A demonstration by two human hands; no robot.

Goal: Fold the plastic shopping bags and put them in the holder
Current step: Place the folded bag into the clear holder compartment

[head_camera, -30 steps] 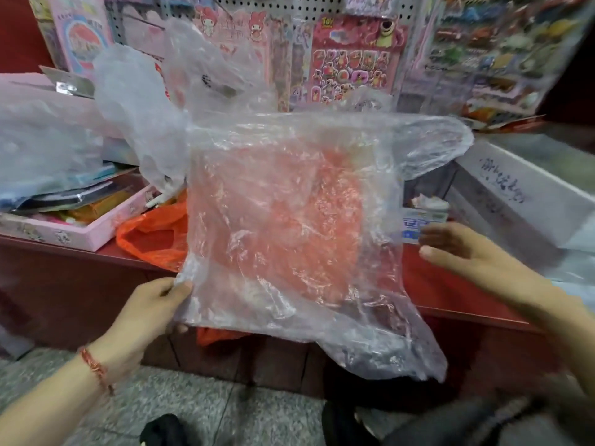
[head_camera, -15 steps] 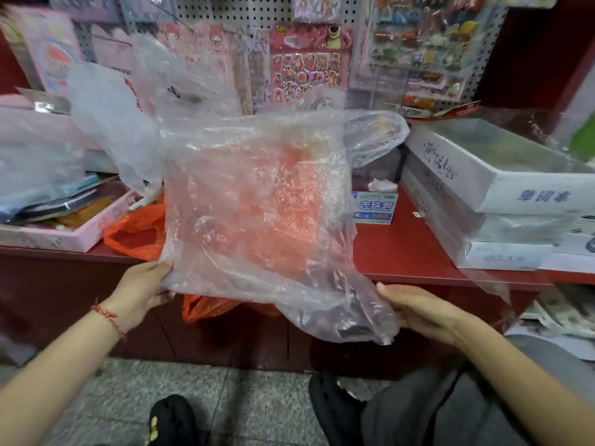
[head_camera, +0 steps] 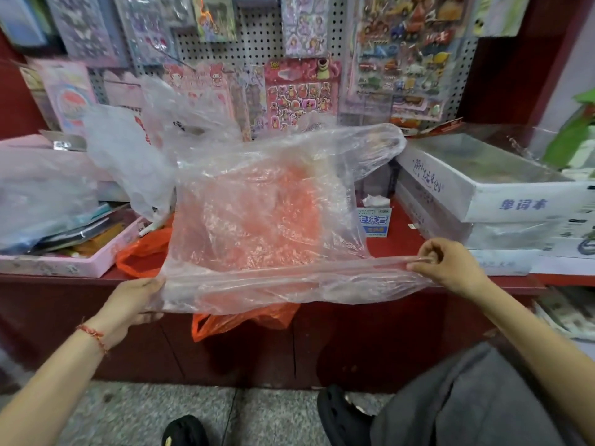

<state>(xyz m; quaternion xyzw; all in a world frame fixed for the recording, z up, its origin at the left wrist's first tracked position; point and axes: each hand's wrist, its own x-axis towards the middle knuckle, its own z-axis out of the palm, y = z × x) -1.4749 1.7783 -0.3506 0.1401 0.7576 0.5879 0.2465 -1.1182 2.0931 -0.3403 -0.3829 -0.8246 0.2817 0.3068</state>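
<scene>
Gripping bag (head_camera: 257, 220) by lower corners with left hand (head_camera: 135, 300) and right hand (head_camera: 447, 265), edge taut at tabletop (head_camera: 402, 243) front. Recommended: hold tension even, flatten, expel air before folding.

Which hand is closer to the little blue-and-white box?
Right. The right hand pinches the clear bag just below-right of the box; the left hand grips the bag far to its left.

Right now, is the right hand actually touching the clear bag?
Touching. The head view shows the right hand pinching a corner of the clear bag, its film drawn into the curled fingers.
</scene>
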